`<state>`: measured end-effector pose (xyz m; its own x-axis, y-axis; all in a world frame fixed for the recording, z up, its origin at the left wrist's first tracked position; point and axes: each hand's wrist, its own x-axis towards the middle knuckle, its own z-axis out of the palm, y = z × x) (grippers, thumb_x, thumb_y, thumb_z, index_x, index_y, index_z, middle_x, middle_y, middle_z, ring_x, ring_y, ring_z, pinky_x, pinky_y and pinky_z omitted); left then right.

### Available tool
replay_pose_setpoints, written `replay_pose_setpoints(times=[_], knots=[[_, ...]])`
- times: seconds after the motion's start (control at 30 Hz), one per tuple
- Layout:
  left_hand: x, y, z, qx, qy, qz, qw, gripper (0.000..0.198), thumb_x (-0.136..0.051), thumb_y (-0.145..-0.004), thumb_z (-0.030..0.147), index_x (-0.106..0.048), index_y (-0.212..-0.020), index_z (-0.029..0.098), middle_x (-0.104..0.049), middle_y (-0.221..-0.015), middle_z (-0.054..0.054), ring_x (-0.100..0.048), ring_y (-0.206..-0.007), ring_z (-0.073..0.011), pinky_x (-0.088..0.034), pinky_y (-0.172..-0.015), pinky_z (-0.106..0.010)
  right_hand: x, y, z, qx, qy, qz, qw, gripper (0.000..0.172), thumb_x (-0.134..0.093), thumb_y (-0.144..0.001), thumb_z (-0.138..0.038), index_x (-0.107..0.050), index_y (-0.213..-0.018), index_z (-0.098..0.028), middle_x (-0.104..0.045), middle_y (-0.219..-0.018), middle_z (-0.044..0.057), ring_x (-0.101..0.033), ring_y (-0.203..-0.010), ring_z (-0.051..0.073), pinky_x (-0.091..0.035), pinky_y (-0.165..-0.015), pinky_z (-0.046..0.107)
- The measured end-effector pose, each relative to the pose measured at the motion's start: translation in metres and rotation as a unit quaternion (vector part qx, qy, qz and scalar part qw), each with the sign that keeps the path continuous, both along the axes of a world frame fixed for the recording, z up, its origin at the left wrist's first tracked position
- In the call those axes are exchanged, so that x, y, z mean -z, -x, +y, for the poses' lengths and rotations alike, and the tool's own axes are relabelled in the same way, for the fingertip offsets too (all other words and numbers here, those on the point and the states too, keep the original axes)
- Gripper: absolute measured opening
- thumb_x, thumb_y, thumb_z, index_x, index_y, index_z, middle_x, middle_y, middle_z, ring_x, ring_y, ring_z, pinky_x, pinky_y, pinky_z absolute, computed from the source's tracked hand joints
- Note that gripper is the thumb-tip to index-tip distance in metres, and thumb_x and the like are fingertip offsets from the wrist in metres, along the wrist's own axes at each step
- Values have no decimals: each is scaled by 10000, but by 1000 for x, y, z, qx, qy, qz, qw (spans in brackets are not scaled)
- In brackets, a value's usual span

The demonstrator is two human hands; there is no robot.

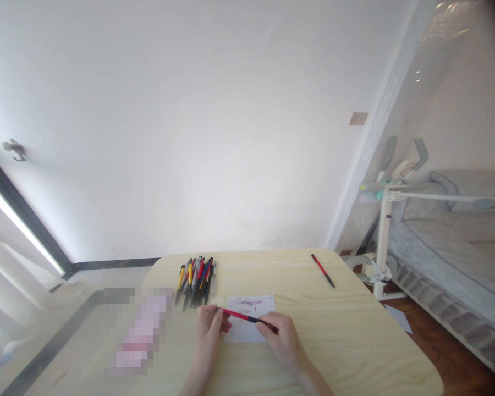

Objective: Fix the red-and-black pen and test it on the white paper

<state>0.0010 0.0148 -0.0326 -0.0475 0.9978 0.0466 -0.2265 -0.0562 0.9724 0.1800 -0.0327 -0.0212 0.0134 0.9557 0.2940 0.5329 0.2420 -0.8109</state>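
A red and black pen (240,315) is held between my two hands above a white sheet of paper (247,331) that bears dark and reddish scribbles. My left hand (211,323) pinches the pen's left end, and my right hand (281,333) has its fingers closed round the black right end. The pen slopes slightly down to the right. Left of the paper, a pile of pens (196,280) in yellow, red, blue, black and clear lies on the table. Another red and black pen (324,271) rests alone near the table's back right.
The light wooden table (334,352) has rounded corners. Behind it rises a white wall (214,137). To the right stand a white exercise machine (383,236) and a grey sofa (457,236). A pixelated pink area covers the left side. White paper (399,318) lies on the floor at right.
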Motion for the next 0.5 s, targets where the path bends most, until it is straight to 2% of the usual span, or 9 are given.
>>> replay_pose_setpoints(times=[0.5], knots=[[3, 1, 2, 3, 3, -3, 1000, 262, -584, -742, 355, -396, -848, 206, -614, -592, 28, -586, -522, -141, -454, -507, -264, 0, 1, -1, 2, -2, -6, 1000, 249, -522, -816, -311, -665, -670, -169, -540, -563, -2, -469, -535, 127, -312, -498, 216]])
